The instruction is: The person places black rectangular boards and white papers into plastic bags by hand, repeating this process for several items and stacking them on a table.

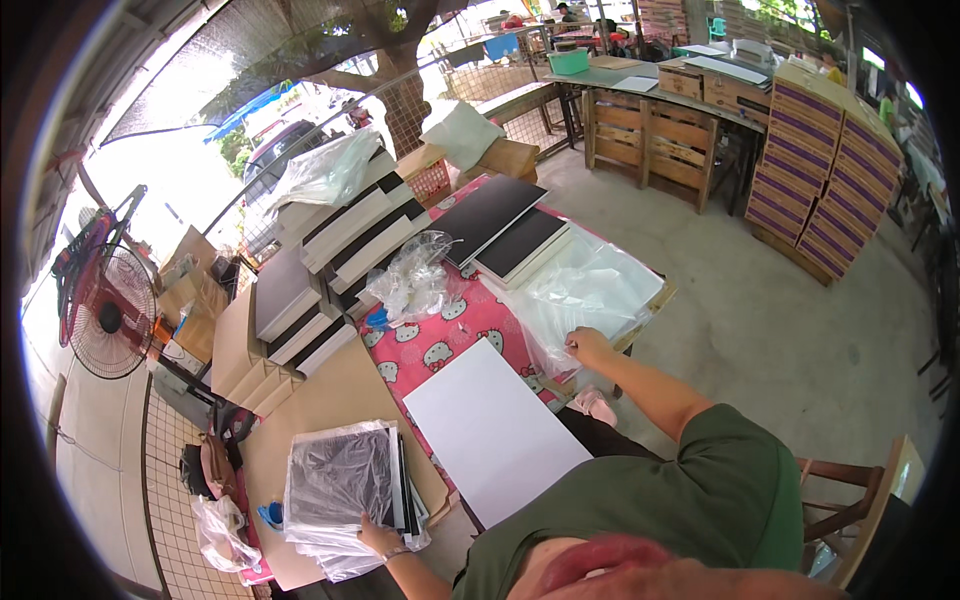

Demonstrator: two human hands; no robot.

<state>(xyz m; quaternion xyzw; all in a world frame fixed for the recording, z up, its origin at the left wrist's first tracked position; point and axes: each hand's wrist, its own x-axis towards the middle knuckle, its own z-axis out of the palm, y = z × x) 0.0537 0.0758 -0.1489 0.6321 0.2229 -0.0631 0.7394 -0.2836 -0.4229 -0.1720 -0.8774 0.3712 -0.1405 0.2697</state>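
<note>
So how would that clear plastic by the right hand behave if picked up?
The clear plastic would probably be floppy, since it wrinkles loosely near the right hand. It looks thin and see-through, so likely light for its size. Its shiny surface hints it might be slippery.

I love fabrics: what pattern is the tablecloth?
The tablecloth is pink with white cat faces, clearest in head view.

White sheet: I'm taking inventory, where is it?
The white sheet lies below centre in the head view, right of the wrapped stack at the left hand.
</note>
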